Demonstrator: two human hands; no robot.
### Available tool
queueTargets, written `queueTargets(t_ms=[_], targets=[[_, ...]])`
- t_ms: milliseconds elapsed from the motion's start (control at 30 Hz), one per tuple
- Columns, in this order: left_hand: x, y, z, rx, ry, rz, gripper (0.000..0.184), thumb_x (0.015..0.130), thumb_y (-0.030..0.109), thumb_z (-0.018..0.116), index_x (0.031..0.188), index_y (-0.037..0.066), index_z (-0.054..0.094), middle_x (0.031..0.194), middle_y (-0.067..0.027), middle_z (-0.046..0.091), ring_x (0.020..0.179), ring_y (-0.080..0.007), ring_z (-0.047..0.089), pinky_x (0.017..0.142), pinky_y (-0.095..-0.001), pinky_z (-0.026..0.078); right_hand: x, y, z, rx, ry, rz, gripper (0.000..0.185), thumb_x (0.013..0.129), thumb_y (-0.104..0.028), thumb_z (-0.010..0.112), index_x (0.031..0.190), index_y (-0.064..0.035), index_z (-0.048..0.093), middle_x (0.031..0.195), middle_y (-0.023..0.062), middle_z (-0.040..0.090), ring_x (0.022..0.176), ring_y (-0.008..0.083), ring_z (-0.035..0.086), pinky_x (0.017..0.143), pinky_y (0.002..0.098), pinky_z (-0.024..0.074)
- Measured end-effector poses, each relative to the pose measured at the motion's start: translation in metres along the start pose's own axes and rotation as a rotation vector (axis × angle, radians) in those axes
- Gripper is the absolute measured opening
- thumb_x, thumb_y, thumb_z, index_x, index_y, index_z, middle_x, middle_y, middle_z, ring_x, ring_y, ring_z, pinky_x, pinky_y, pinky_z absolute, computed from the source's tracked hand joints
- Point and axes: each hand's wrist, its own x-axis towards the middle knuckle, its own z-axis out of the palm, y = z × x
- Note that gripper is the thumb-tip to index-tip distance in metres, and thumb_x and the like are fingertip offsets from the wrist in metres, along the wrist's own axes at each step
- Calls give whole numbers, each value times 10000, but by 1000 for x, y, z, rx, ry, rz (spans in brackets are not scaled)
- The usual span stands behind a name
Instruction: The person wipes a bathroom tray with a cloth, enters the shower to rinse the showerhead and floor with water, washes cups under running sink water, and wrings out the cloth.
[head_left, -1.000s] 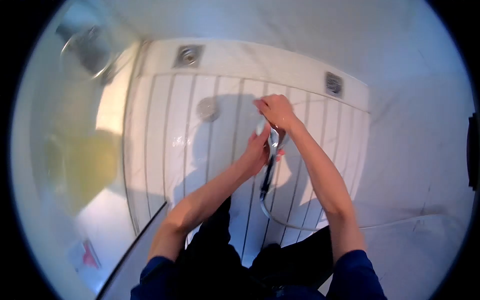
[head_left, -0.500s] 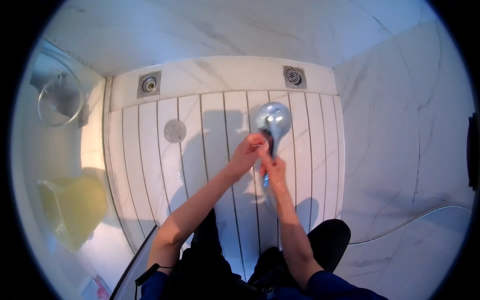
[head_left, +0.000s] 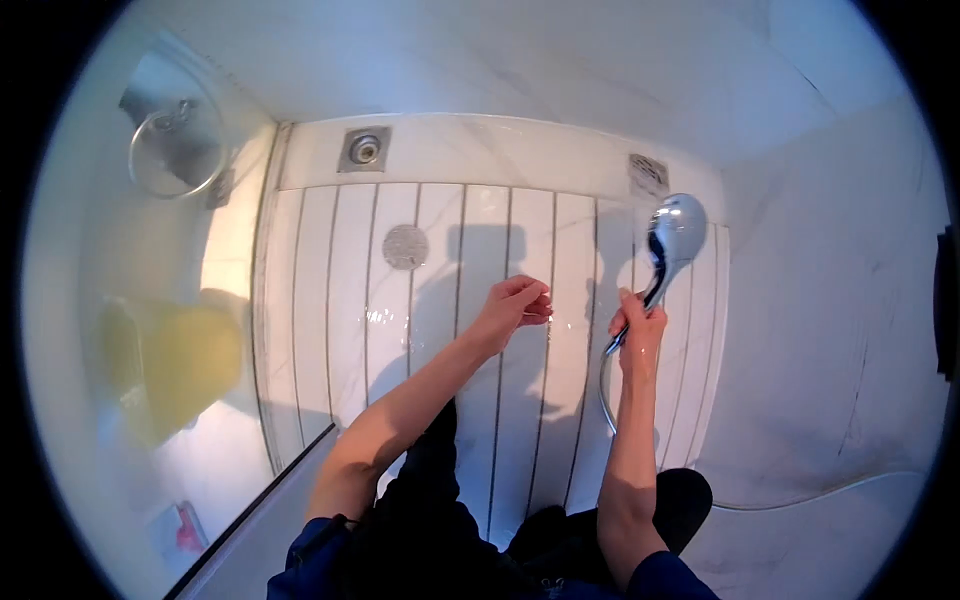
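A chrome shower head is held by its handle in my right hand, over the right side of the slatted white floor. Its round head points up and away from me. From the handle's lower end the hose curves down beside my forearm. My left hand is apart from the shower head, above the middle of the floor. Its fingers are curled in against the thumb, and whatever may be between them is hidden. Wet glints show on the floor slats near it.
A square drain opening lies at the back left, a drain grate at the back right. A round metal disc sits on the slats. Beyond the left edge are a yellow container and a clear hoop. Marbled walls stand behind and right.
My right hand has carried the shower head to the right, away from my left hand. The two hands were together at the handle before. The whole view has shifted a little.
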Motion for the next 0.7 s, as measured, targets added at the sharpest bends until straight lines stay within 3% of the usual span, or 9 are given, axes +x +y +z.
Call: queueTargets(t_ms=[200,400,433,467,500,567,633,667,700], targets=[[12,21,-24,-287,-6,40,157,881,190,541,946,49,561,847,-72,606,784,-173,614,711,-311,519,-45,22,51,-270,-265,97,254,743,-134,728,628,-43,521,503,18,505,416,72,443,394,221,353],[37,76,-35,-595,-35,248,225,860,168,569,1036,38,519,963,-143,590,968,-256,567,830,-398,489,-92,54,70,-459,-467,98,356,741,-192,749,575,-68,459,479,12,490,417,68,442,389,229,355],[49,69,-47,-562,-168,284,343,859,284,582,1100,59,489,1032,-126,582,988,-264,563,886,-428,465,-91,59,71,-464,-477,95,356,741,-192,749,575,-68,459,479,12,490,417,68,442,389,229,355],[44,70,-48,-565,-161,291,343,859,284,582,1100,59,489,1032,-126,582,988,-264,563,886,-428,465,-89,61,74,-511,-379,4,341,750,-193,736,581,-67,468,481,6,488,419,66,438,390,228,345],[38,68,-48,-629,-307,197,395,860,319,582,1128,49,473,1072,-128,570,1009,-275,558,893,-435,460,-88,61,75,-554,-278,-85,326,759,-194,724,587,-67,477,483,1,486,420,63,434,391,227,335],[9,71,-25,-700,-512,25,516,869,424,554,1182,27,454,1131,-132,551,1064,-263,544,888,-406,466,-69,46,73,-441,-281,-12,275,791,-194,677,618,-60,511,513,7,519,444,73,452,421,231,337],[11,28,-15,30,-297,489,494,882,441,529,1154,31,490,1031,-112,592,910,-214,609,789,-350,512,-59,47,64,-446,-334,8,260,804,-208,656,635,-54,532,536,13,542,469,79,471,446,234,352],[-10,41,-3,-340,-378,165,460,889,423,527,1131,33,503,990,-103,607,835,-194,630,741,-327,530,-47,52,55,-334,-508,148,221,810,-229,642,741,-36,561,641,39,580,548,100,518,502,246,397],[-16,36,-3,-348,-366,162,460,889,423,527,1131,33,503,990,-103,607,835,-194,630,741,-327,530,-49,47,59,-217,-672,290,237,815,-249,629,847,-18,589,746,66,619,627,122,565,558,259,441]])
